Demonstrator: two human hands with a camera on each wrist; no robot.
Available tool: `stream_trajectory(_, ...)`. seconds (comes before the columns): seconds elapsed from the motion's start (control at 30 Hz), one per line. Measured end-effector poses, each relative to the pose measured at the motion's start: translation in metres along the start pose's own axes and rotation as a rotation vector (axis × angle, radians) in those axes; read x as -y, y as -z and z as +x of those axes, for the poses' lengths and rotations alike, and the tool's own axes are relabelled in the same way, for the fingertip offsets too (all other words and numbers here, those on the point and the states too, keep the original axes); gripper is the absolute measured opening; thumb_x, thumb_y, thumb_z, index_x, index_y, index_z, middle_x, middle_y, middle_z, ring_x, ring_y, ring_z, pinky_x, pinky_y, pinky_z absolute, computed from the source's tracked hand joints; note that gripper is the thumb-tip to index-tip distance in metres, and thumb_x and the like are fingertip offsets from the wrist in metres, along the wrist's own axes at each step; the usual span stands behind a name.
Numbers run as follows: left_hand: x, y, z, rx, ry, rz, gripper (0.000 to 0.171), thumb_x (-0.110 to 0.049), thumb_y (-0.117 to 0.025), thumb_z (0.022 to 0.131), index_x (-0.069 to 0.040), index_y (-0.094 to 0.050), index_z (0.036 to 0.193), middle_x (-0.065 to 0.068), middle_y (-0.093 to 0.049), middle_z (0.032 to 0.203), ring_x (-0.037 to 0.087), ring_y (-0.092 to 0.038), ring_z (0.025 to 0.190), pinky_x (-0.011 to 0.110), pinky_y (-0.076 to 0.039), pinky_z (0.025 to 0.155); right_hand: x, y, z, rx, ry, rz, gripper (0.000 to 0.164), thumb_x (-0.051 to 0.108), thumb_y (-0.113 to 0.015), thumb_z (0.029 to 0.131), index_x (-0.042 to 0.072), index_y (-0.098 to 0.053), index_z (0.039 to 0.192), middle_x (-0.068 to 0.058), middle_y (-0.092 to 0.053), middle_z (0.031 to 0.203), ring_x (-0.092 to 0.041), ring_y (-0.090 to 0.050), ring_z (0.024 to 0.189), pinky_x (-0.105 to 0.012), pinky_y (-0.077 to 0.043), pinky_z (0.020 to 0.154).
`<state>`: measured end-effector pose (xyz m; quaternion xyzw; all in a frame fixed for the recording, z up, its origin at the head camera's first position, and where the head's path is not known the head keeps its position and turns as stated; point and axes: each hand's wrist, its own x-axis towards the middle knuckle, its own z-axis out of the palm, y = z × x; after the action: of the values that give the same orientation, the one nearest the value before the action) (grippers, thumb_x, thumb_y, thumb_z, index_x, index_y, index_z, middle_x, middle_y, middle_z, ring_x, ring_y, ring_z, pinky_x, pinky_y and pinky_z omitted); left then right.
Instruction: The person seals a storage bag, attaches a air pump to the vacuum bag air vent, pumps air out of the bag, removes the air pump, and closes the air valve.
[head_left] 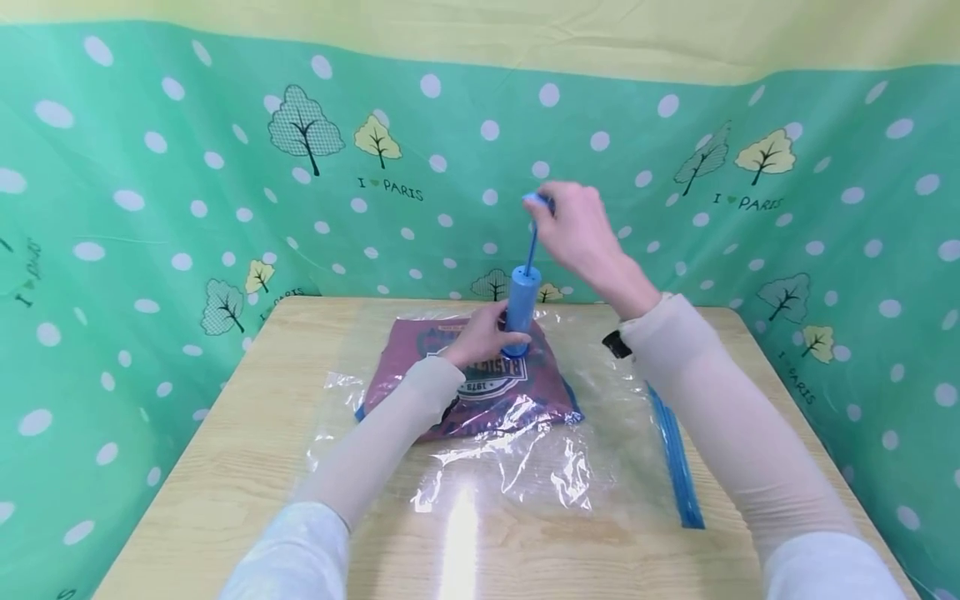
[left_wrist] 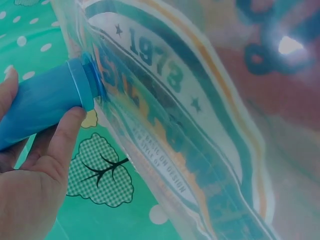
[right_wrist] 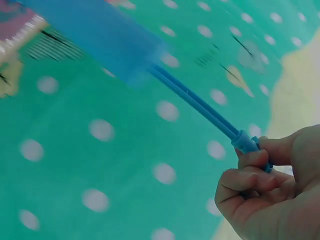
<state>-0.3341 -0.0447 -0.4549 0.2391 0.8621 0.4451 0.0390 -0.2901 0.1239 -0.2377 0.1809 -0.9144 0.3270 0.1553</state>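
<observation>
A blue hand pump [head_left: 522,302] stands nearly upright on a clear plastic vacuum bag [head_left: 525,462]. Inside the bag lies a folded dark red garment [head_left: 405,358] with printed lettering. My left hand [head_left: 480,337] grips the pump's barrel near its base; in the left wrist view the pump's collar [left_wrist: 81,85] meets the bag's surface. Above, my right hand [head_left: 577,221] holds the pump's handle [right_wrist: 252,146] between curled fingers and thumb. The thin plunger rod [right_wrist: 195,102] is drawn well out of the barrel.
The bag's blue zip strip [head_left: 675,462] runs along its right side. Under everything is a light wooden table [head_left: 225,483]. A green dotted cloth [head_left: 420,200] with printed trees hangs behind and at both sides, close to the table's edges.
</observation>
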Motion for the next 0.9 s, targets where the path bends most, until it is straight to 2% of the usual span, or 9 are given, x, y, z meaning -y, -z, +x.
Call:
stream_trajectory(0.17,0.001,-0.002,0.001,-0.004,-0.014,-0.018,0.050,-0.018,-0.080,0.097,-0.002,-0.058,0.139,0.015,-0.069,0.124,0.028,-0.069,0.109,0.041,-0.058,0.094,0.024,0.034,0.010,-0.140,0.048,-0.021,0.034,0.027,-0.052,0.113,0.001,-0.073,0.122,-0.011,-0.057,0.081,-0.022,-0.044,0.061,-0.028,-0.037,0.055)
stream_trajectory(0.3,-0.002,0.000,0.001,0.000,-0.013,-0.037,0.050,-0.017,-0.080,0.097,-0.001,-0.057,0.139,0.015,-0.069,0.124,0.028,-0.068,0.109,0.041,-0.057,0.095,0.028,0.041,0.010,-0.174,0.067,-0.038,0.035,0.027,-0.050,0.113,0.000,-0.072,0.122,-0.011,-0.058,0.083,-0.024,-0.045,0.063,-0.030,-0.037,0.059)
stream_trajectory(0.4,-0.005,0.002,0.000,-0.002,-0.017,-0.037,0.049,-0.016,-0.080,0.096,-0.001,-0.058,0.138,0.015,-0.069,0.124,0.029,-0.068,0.110,0.041,-0.057,0.095,0.019,0.026,0.008,-0.116,0.066,-0.032,0.033,0.025,-0.051,0.113,0.000,-0.071,0.120,-0.009,-0.062,0.084,-0.022,-0.053,0.064,-0.030,-0.044,0.058)
stream_trajectory(0.5,-0.005,0.003,0.000,-0.002,-0.021,-0.021,0.049,-0.016,-0.080,0.096,-0.002,-0.059,0.138,0.015,-0.069,0.125,0.029,-0.069,0.110,0.041,-0.057,0.095,-0.002,-0.003,0.002,-0.016,0.046,-0.040,0.031,0.024,-0.051,0.113,0.001,-0.070,0.122,-0.008,-0.063,0.081,-0.022,-0.058,0.061,-0.031,-0.050,0.054)
stream_trajectory(0.6,-0.005,0.002,-0.001,0.011,-0.025,0.004,0.051,-0.018,-0.079,0.097,-0.003,-0.057,0.141,0.014,-0.069,0.125,0.028,-0.069,0.111,0.039,-0.057,0.096,-0.027,-0.035,-0.008,0.059,0.039,-0.073,0.031,0.022,-0.051,0.113,-0.002,-0.069,0.121,-0.010,-0.062,0.076,-0.022,-0.055,0.057,-0.032,-0.047,0.052)
stream_trajectory(0.7,-0.005,0.001,-0.001,0.028,-0.030,0.014,0.053,-0.020,-0.078,0.099,-0.005,-0.056,0.144,0.013,-0.069,0.126,0.027,-0.069,0.112,0.039,-0.057,0.097,-0.044,-0.057,-0.017,0.068,0.030,-0.096,0.031,0.020,-0.052,0.112,-0.003,-0.069,0.124,-0.011,-0.062,0.076,-0.022,-0.055,0.056,-0.034,-0.044,0.053)
stream_trajectory(0.8,-0.005,0.000,-0.001,0.032,-0.025,0.010,0.053,-0.020,-0.077,0.099,-0.006,-0.055,0.146,0.012,-0.069,0.127,0.027,-0.069,0.112,0.039,-0.057,0.096,-0.050,-0.064,-0.022,0.049,0.039,-0.099,0.031,0.020,-0.054,0.112,-0.004,-0.070,0.124,-0.011,-0.062,0.075,-0.023,-0.054,0.056,-0.035,-0.042,0.053)
stream_trajectory(0.9,-0.004,-0.001,0.000,0.028,-0.007,-0.001,0.053,-0.019,-0.078,0.099,-0.007,-0.055,0.146,0.012,-0.068,0.126,0.027,-0.069,0.111,0.040,-0.057,0.095,-0.049,-0.059,-0.021,0.066,0.042,-0.090,0.027,0.020,-0.055,0.111,-0.002,-0.071,0.115,-0.010,-0.060,0.073,-0.022,-0.053,0.055,-0.034,-0.043,0.052)
